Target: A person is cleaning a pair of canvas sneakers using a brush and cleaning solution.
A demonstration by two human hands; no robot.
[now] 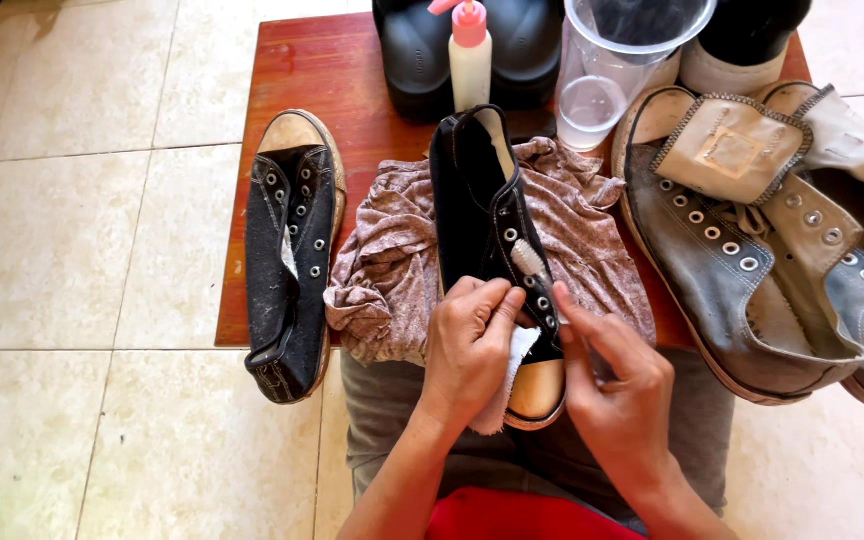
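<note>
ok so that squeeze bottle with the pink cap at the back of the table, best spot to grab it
Take the squeeze bottle around its cream body, below the pink cap. It stands upright. Come from the near-left side: a clear plastic cup crowds its right and dark footwear sits close behind.

Wiping the toe of a black sneaker over a rag

My left hand (pixel 467 345) presses a white cloth (pixel 508 385) to the black sneaker (pixel 487 225) lying on a crumpled brown rag (pixel 392 260) at the table's (pixel 297 70) near edge; my right hand (pixel 617 385) pinches its side. Its mate (pixel 290 250) overhangs the table's left edge.
</note>
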